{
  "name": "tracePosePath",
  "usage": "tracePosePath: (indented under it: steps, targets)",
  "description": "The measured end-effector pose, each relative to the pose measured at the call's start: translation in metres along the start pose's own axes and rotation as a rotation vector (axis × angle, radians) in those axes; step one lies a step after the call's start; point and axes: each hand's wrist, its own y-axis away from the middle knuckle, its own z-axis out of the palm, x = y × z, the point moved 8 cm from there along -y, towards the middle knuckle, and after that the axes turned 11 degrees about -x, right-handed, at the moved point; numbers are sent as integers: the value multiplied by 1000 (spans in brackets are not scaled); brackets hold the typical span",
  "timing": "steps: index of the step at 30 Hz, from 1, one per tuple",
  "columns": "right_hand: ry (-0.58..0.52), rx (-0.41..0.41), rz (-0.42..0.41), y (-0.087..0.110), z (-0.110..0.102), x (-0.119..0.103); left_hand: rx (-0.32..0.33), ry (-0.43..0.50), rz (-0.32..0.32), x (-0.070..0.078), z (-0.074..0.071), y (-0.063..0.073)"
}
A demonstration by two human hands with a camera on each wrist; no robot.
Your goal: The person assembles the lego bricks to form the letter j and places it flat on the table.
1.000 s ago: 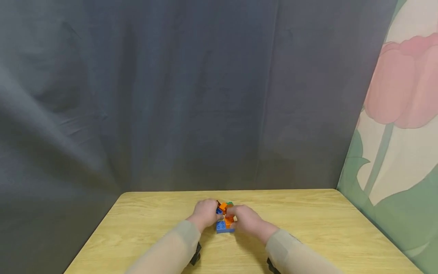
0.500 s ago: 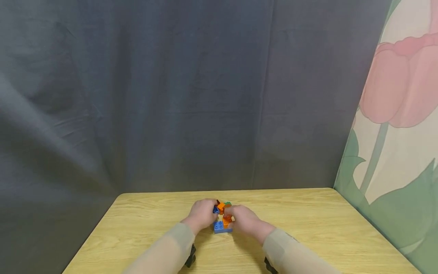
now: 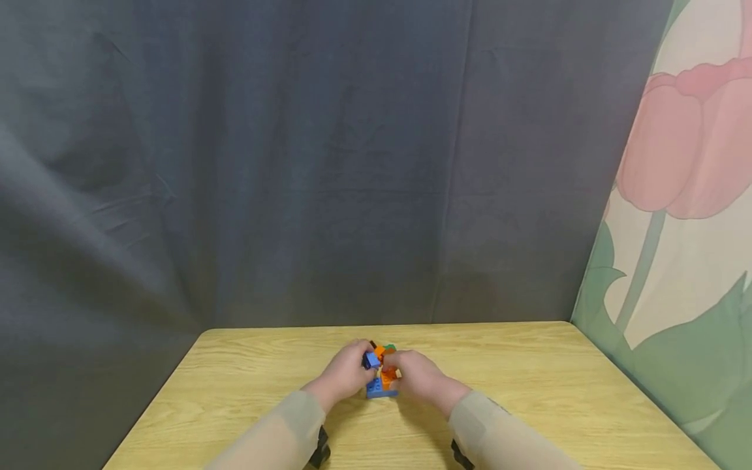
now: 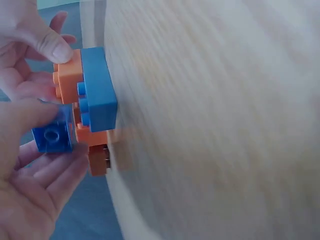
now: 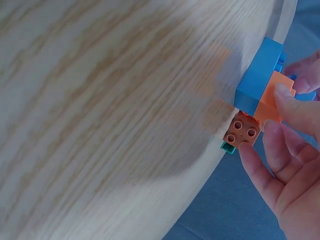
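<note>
Between the thumb and fingers of my left hand [image 4: 35,190] is a small blue brick [image 4: 52,135], its hollow underside facing the left wrist camera. That brick is held just off the cluster of joined bricks. My right hand [image 5: 300,185] grips the cluster, with its thumb on an orange brick [image 5: 269,100] that sits on a longer blue brick [image 5: 259,75]. Beside these is a brown-orange brick [image 5: 243,129] with round studs, near one right fingertip. A bit of a green brick [image 5: 228,147] shows past it. Fingers hide parts of the cluster in the head view.
The bricks and both hands are over a light wooden table [image 3: 247,405]. A dark curtain [image 3: 329,163] hangs behind its far edge. At the right stands a panel with a tulip picture [image 3: 675,196].
My left hand has shifted slightly left and turned the small blue brick, so a lighter blue face now shows. The right hand stays on the cluster, nearly still. The head view has drifted a little.
</note>
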Motion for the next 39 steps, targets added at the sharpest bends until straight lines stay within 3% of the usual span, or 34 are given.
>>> tracePosePath:
  steps: [4, 9, 16, 25, 32, 39]
  targets:
    - [-16, -12, 15, 1, 0, 0, -45, 225, 19, -7, 7, 6]
    - [-32, -19, 25, 2, 0, 1, -79, 342, 55, -11, 9, 13]
    - [-31, 0, 18, 2, -5, 0, -87, 313, 69, -17, 4, 14]
    - [-44, -20, 40, 0, -2, 4, -55, 350, 59, -22, 2, 16]
    - [-44, -22, 41, 0, 0, 3, -101, 221, 57, -20, 9, 19]
    - [-34, -23, 39, 0, 0, 2, -140, 123, 16, -19, 11, 22]
